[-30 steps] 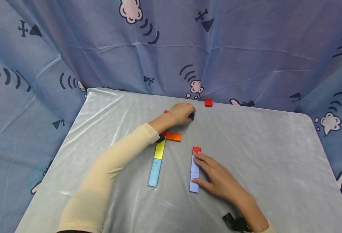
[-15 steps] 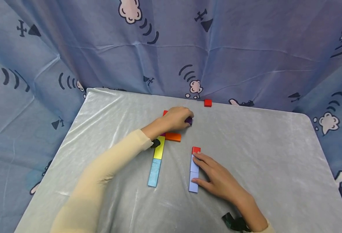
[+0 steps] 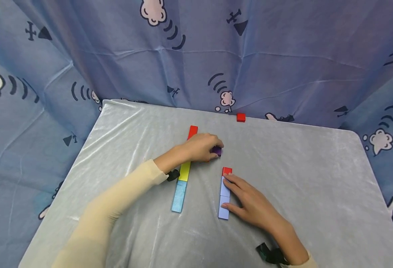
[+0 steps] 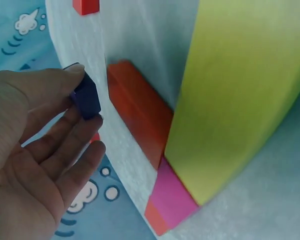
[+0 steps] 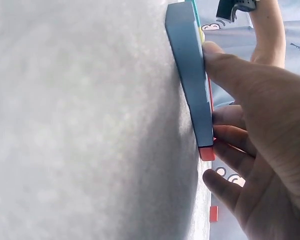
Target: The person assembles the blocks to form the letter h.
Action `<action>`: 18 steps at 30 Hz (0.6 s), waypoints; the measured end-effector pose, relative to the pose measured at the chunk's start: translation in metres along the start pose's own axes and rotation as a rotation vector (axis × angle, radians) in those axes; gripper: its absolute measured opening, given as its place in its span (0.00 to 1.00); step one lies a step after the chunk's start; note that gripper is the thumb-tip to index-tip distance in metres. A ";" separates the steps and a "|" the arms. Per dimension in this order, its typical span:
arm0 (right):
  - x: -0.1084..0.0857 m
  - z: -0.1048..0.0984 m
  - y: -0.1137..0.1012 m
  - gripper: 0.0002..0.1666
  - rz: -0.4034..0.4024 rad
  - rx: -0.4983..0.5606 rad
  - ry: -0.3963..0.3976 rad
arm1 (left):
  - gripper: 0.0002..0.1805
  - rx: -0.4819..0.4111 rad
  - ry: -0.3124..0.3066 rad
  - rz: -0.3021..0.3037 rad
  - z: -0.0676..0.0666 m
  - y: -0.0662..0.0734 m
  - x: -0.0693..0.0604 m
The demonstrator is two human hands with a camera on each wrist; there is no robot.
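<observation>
Thumb and fingers of my left hand [image 3: 201, 147] pinch a small purple block [image 3: 217, 150], held above the cloth in the left wrist view. Beneath that hand runs a row of flat blocks: red [image 3: 192, 131], magenta [image 4: 172, 195], yellow [image 3: 184, 171] and light blue [image 3: 179, 197]. An orange block [image 4: 135, 110] juts sideways from this row; the hand mostly hides it in the head view. My right hand [image 3: 254, 206] rests its thumb and fingertips on a second, shorter row, two periwinkle blocks [image 3: 224, 207] with a red block [image 3: 227, 170] at the far end.
A lone red block [image 3: 241, 117] lies at the table's back edge. Grey velvety cloth [image 3: 300, 178] covers the table. Behind it hangs a blue printed curtain [image 3: 196, 67].
My left hand has come nearer with the purple block, down and slightly left in the head view, uncovering the far red block. The right hand keeps its place.
</observation>
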State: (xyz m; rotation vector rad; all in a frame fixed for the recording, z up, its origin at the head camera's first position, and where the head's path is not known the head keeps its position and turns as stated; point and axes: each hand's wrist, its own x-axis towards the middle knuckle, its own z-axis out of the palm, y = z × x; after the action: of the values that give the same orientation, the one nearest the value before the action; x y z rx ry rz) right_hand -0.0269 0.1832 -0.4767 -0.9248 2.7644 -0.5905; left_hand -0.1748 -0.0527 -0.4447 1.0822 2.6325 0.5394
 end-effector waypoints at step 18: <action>-0.003 0.001 0.001 0.45 -0.027 -0.008 0.029 | 0.20 -0.024 -0.006 0.012 0.014 0.005 -0.014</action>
State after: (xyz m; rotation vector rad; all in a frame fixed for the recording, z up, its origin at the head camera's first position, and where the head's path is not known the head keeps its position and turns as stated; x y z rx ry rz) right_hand -0.0250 0.1851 -0.4776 -0.9647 2.7856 -0.6025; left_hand -0.1568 -0.0555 -0.4542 1.0914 2.6092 0.5671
